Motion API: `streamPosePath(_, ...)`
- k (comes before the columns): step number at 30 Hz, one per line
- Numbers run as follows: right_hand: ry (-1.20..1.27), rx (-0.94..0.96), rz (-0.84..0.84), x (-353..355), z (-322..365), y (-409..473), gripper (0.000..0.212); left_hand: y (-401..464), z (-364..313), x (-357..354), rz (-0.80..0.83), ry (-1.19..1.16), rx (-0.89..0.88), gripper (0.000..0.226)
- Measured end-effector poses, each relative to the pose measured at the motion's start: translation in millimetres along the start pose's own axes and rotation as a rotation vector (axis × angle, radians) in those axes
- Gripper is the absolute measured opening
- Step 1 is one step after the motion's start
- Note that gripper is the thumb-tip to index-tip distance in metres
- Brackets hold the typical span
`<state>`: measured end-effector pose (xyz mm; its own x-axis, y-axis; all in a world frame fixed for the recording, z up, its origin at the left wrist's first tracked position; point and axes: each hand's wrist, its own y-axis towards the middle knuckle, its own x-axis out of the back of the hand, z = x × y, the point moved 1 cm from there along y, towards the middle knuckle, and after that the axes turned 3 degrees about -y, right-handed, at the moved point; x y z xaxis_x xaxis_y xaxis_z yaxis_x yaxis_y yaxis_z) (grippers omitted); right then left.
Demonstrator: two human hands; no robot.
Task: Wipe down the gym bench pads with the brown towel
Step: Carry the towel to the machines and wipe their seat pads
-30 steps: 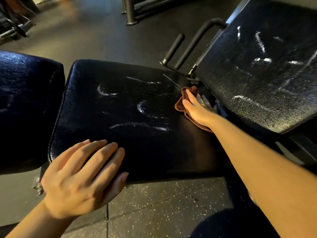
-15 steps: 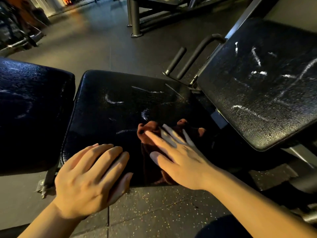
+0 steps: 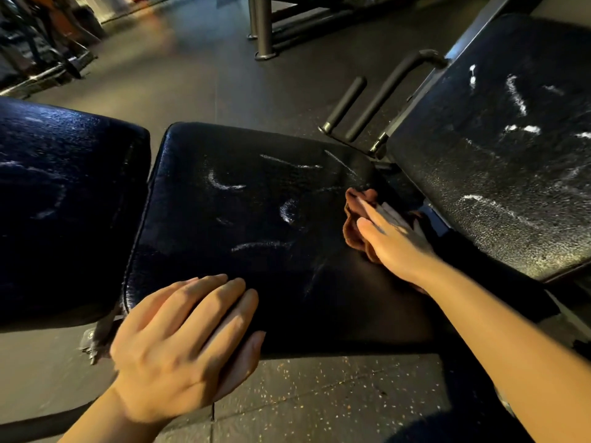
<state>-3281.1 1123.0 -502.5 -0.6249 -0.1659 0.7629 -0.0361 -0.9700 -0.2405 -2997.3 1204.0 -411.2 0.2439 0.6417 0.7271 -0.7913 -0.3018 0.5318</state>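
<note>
Black vinyl, cracked and streaked with white marks, is filling the picture as I am wiping the middle seat pad (image 3: 256,219) of a gym bench. My right hand (image 3: 396,241) is pressing a crumpled brown cloth towel (image 3: 353,231) flat against the pad's far right corner, fingers stretched out straight over the fabric, not curled round it. The towel is bunching up beside my thumb and showing past my fingertips, right at the gap where this pad is meeting the tilted black back pad (image 3: 511,161) on the right. That back pad is carrying white smears across its grainy surface. My left hand (image 3: 182,343) is resting flat on the seat pad's near left corner, fingers straight and close together, the thumb hanging over the near edge; it is holding nothing. Curved white streaks are lying in the middle of the seat pad, between my two hands. A second dark pad (image 3: 64,203) is sitting just beyond the seat pad's left edge, apart from it by a narrow gap. Two black foam-covered handles (image 3: 367,103) are rising behind the far right corner. Speckled grey rubber floor tiles (image 3: 319,394) are showing below the near edge.
</note>
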Motion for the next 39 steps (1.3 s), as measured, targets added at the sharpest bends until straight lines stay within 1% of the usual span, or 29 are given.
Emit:
streamPosePath(5, 0.091, 0.295, 0.095, -10, 49, -50, 0.043, 1, 0, 2, 0.013, -0.036, 0.016, 0.032)
streamPosePath(7, 0.091, 0.429, 0.099, -18, 72, -79, 0.041, 2, 1, 2, 0.005, -0.046, 0.016, 0.032)
streamPosePath(9, 0.090, 0.558, 0.103, -24, 89, -103, 0.050, 1, 3, 4, -0.011, -0.071, 0.046, 0.035)
streamPosePath(11, 0.056, 0.621, 0.103, -26, 95, -109, 0.064, -1, 5, 7, -0.017, -0.121, 0.094, 0.038)
streamPosePath(12, 0.034, 0.610, 0.099, -25, 95, -107, 0.066, 0, 5, 9, -0.015, -0.144, 0.124, 0.037)
streamPosePath(15, 0.018, 0.500, 0.078, -20, 89, -84, 0.061, 4, 9, 15, 0.013, -0.162, 0.220, 0.031)
streamPosePath(17, 0.003, 0.428, 0.049, -17, 78, -63, 0.062, 7, 13, 16, 0.038, -0.157, 0.264, 0.030)
streamPosePath(19, -0.064, 0.305, 0.033, -13, 57, -38, 0.054, 7, 13, 17, 0.046, -0.164, 0.281, 0.031)
streamPosePath(20, -0.082, 0.226, 0.000, -9, 45, -25, 0.053, 7, 12, 16, 0.040, -0.170, 0.283, 0.030)
streamPosePath(22, -0.040, 0.080, -0.068, -1, 19, -6, 0.057, 6, 10, 15, 0.010, -0.175, 0.291, 0.028)
streamPosePath(25, -0.032, -0.068, -0.072, 4, -5, 8, 0.057, 5, 8, 10, -0.053, -0.155, 0.320, 0.026)
streamPosePath(26, -0.062, -0.100, -0.059, 3, -6, 9, 0.058, 5, 8, 9, -0.066, -0.148, 0.330, 0.027)
streamPosePath(28, -0.110, -0.095, -0.030, -2, 6, 10, 0.060, 5, 7, 6, -0.076, -0.131, 0.348, 0.030)
streamPosePath(32, -0.110, 0.072, 0.012, -6, 57, 1, 0.055, 6, 5, 6, -0.080, -0.125, 0.364, 0.032)
streamPosePath(35, -0.088, 0.294, 0.032, -11, 109, -18, 0.055, 5, 5, 5, -0.093, -0.153, 0.363, 0.032)
streamPosePath(37, -0.123, 0.482, 0.038, -20, 142, -36, 0.063, 3, 6, 4, -0.127, -0.187, 0.362, 0.038)
streamPosePath(39, -0.218, 0.615, 0.042, -27, 159, -49, 0.069, 1, 7, 5, -0.155, -0.223, 0.360, 0.041)
